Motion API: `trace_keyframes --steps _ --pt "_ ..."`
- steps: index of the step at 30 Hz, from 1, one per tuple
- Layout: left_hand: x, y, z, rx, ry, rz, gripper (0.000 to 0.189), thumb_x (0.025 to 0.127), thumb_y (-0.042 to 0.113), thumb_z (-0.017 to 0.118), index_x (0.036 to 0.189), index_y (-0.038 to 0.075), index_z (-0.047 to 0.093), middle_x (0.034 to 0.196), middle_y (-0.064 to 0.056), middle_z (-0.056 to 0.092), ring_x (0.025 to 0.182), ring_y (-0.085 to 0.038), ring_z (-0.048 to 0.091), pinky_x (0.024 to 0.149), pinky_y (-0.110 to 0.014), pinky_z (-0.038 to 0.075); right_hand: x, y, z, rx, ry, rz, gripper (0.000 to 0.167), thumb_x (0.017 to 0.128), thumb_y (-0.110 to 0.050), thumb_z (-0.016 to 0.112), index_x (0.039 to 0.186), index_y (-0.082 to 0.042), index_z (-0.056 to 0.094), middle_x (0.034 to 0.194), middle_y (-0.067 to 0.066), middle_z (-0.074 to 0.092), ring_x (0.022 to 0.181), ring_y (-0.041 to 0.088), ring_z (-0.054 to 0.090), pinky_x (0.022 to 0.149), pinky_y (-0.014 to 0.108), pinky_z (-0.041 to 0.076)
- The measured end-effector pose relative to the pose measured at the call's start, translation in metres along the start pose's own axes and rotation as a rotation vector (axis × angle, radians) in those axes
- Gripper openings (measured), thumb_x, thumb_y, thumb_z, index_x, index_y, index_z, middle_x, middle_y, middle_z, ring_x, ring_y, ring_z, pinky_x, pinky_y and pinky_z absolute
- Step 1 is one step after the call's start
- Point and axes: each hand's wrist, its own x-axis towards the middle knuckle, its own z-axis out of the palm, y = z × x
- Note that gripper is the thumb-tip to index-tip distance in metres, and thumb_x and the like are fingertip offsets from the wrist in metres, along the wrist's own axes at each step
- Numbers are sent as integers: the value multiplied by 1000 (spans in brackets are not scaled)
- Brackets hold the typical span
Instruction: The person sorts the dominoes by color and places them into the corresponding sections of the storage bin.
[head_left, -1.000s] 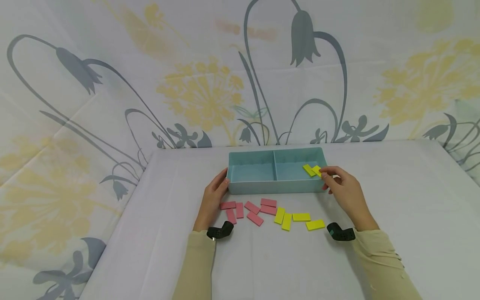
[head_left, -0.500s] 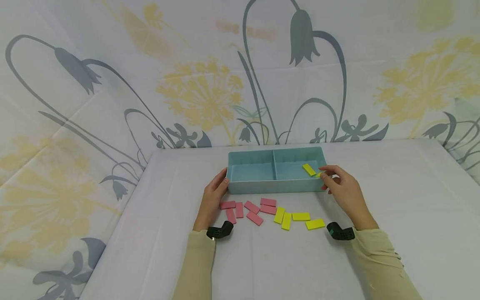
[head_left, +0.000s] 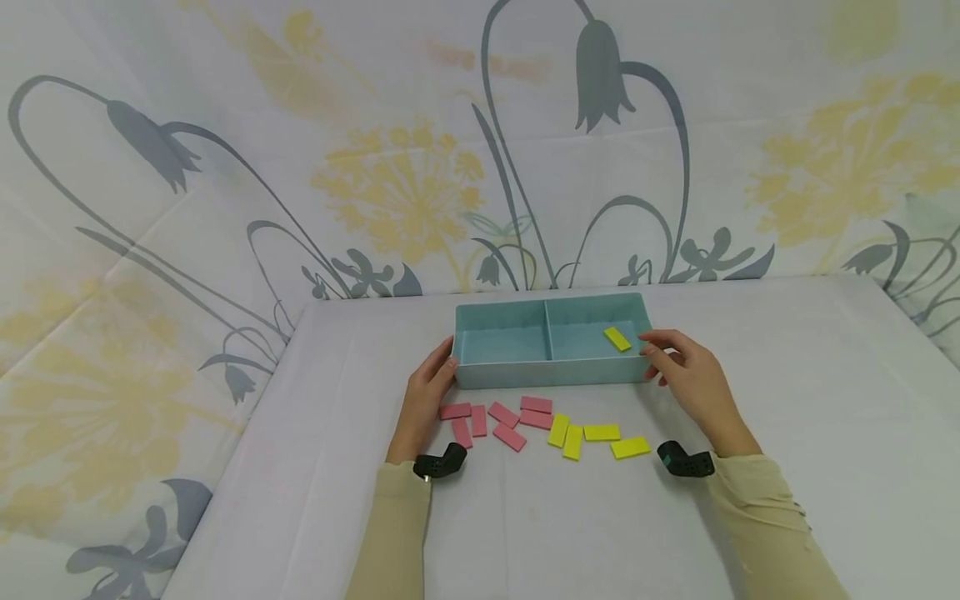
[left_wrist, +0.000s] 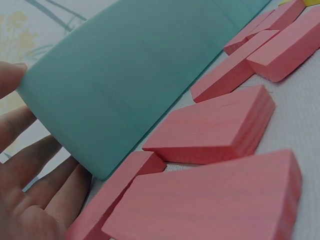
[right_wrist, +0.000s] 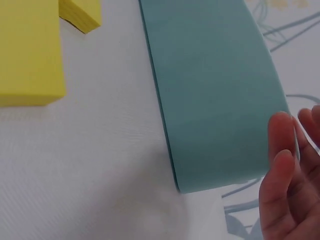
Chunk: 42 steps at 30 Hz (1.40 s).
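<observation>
A light blue two-compartment box [head_left: 501,374] stands between the hands. My left hand [head_left: 426,398] rests against its left end, thumb at the near corner and fingers rather straight along the side wall. At the near right corner is my right hand [head_left: 688,375], its fingers loosely bent around the rim; no block shows between them in the right wrist view. One yellow block [head_left: 617,339] lies in the right compartment, and part of that compartment's floor is hidden behind the front wall. Pink blocks [left_wrist: 210,125] lie close to the left hand.
Several pink blocks [head_left: 509,437] and several yellow blocks [head_left: 602,432] lie scattered on the white tablecloth [head_left: 570,533] before the box. Behind it hangs a flower-patterned cloth [head_left: 420,192]. Each wrist wears a black camera.
The second yellow block, earlier at the right hand's fingertips over the right compartment, has dropped from sight behind the front wall. The right hand's fingers have loosened slightly; the left hand stays put.
</observation>
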Motion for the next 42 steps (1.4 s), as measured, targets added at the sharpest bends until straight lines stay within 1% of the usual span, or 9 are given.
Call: trace_keyframes --steps 5,9,14,16,20,24,34,36,42 --pt "0 -2 0 6 -3 -6 48 93 32 46 137 15 36 141 -3 34 127 -10 30 100 -33 30 1 0 -4 -45 -32 -30 38 91 -37 47 118 -11 54 93 6 60 68 25 57 56 28 45" --pt "1 -3 0 4 -1 -7 48 93 33 47 137 18 37 141 -3 34 126 -9 31 100 -32 31 2 3 -6 -37 -21 -58 38 91 -38 47 117 -12 55 94 6 62 69 23 58 56 32 46" --pt "1 -3 -1 11 3 -5 48 93 33 46 137 17 37 140 0 35 126 -10 31 100 -32 31 8 22 -6 -39 28 -96 45 87 -53 43 113 -20 58 92 -6 63 70 14 58 48 33 45" --pt "1 -3 -1 17 4 -6 48 93 31 46 137 16 37 140 1 35 126 -9 31 100 -31 31 8 21 -8 -45 20 -107 47 87 -55 42 113 -21 58 91 -7 63 71 14 57 48 33 46" --pt "1 -1 -1 17 9 -7 47 93 31 46 137 17 37 139 2 35 126 -9 31 99 -31 31 3 4 -13 -42 -46 -120 40 90 -44 45 114 -15 58 91 -1 63 74 20 57 55 37 47" --pt "1 -1 0 16 13 -7 47 93 31 46 137 16 37 139 2 36 126 -10 31 99 -32 32 -1 -11 -15 -59 -108 -106 35 92 -38 46 113 -14 58 91 0 63 76 23 57 63 34 49" --pt "1 -3 -1 -1 3 4 48 93 31 46 137 14 37 140 -2 35 126 -10 31 99 -31 31 -2 -22 -5 -75 -239 -103 31 92 -32 47 114 -13 56 96 2 63 82 23 58 69 38 48" --pt "1 -4 -1 2 4 7 48 93 31 47 137 15 37 140 -3 35 126 -11 31 99 -32 31 -3 -24 -2 -86 -270 -98 31 92 -34 48 113 -14 57 96 2 63 83 24 58 69 37 48" --pt "0 -2 -1 12 6 -4 49 92 35 47 137 17 37 138 4 36 126 -9 32 99 -30 32 -4 -29 9 -95 -357 -96 38 88 -44 50 113 -17 57 91 4 62 84 22 57 72 35 45"
